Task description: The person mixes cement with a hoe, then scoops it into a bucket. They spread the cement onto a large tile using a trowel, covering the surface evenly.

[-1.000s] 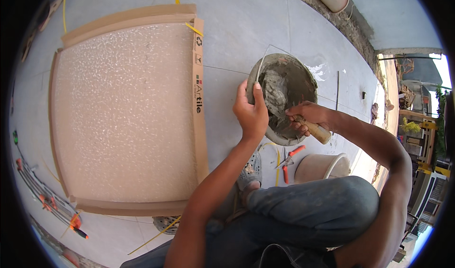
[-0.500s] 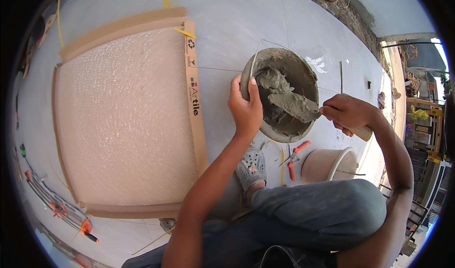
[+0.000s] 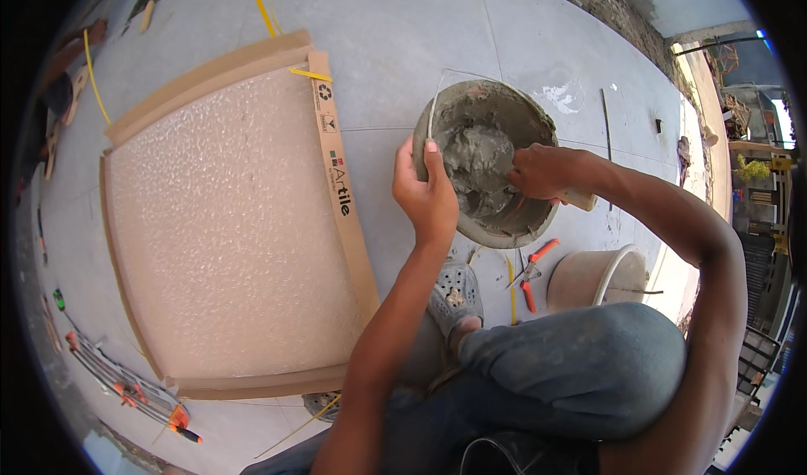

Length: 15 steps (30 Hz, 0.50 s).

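1. Mortar [image 3: 476, 149], wet and gray, sits heaped inside a round bucket [image 3: 525, 115] in front of the person, between both hands.
2. Left hand [image 3: 427, 196] clasps the bucket's left rim, thumb over the edge beside the wire handle [image 3: 434, 109].
3. Right hand [image 3: 538, 174] curls tightly around a wooden grip [image 3: 582, 199] over the bucket's right side; the tool looks like a trowel, though its blade is hard to make out amid the mortar.
4. Just below, orange-handled cutters [image 3: 528, 295] lie on the pale floor [image 3: 387, 80], between a gray clog [image 3: 458, 297] and a white pail [image 3: 580, 280].
5. At left, a large film-wrapped panel [image 3: 235, 223] lies framed in cardboard [image 3: 336, 181].
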{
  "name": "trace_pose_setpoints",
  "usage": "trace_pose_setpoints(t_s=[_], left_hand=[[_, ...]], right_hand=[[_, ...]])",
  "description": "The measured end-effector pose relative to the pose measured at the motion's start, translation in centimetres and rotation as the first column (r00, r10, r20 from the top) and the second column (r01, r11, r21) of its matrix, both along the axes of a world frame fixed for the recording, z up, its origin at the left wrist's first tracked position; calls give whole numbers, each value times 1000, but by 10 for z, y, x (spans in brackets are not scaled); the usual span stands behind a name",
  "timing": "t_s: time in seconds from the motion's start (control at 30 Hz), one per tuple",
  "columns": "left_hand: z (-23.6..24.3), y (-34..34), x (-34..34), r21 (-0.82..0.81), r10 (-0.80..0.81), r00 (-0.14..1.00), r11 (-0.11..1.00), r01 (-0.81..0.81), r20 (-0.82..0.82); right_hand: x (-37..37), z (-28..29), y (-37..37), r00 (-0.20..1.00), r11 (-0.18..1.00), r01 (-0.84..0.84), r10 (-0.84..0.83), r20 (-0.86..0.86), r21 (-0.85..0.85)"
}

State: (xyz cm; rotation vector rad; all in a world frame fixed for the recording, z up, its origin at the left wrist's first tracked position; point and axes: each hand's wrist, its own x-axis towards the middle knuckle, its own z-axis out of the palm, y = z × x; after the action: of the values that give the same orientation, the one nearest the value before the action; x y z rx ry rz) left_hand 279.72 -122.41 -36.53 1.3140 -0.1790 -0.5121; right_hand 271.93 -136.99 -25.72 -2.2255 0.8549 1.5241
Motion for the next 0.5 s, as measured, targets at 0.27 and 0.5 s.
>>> trace_pose_setpoints(t_s=[0.27,0.5], left_hand=[[3,0,-1,8,-13,999,1000,13,33],[-1,3,3,0,-33,998,999,34,52]], right_hand=[[9,10,-12,975,990,-125,112,-195,-59],[-21,71,2,883,847,-434,467,40,-306]])
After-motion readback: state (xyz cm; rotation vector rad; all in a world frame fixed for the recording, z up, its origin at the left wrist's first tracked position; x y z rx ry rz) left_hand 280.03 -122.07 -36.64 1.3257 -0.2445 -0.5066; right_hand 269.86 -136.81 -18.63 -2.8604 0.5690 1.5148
